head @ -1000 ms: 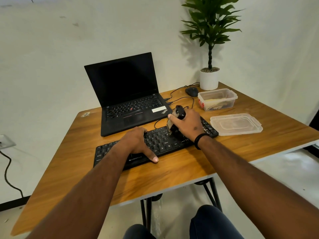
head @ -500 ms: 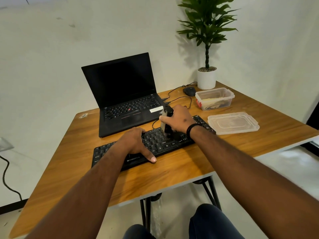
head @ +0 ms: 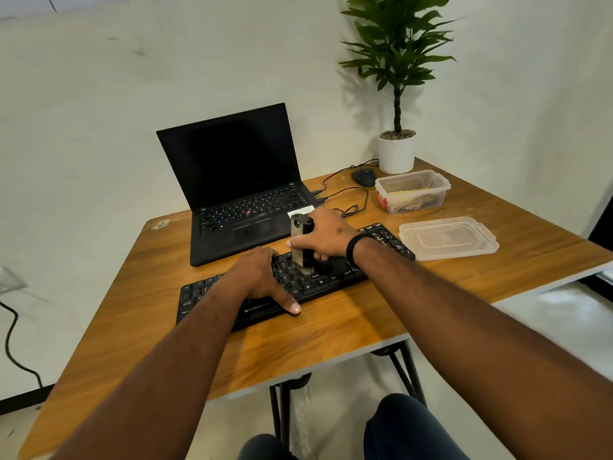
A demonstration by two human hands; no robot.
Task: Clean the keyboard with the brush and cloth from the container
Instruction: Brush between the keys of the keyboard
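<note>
Right hand (head: 326, 235) grips the brush (head: 301, 242) upright, fingers wrapped round it, bristle end on the keyboard (head: 318, 282) mid-right keys. Left hand (head: 260, 277) lies flat, fingers spread, pinning the board. Bristles probably touching; blurred. Risk: heavy downward pressure pops a keycap.

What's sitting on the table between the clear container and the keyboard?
The head view shows the container's clear lid there, lying flat beside the keyboard's right end.
</note>
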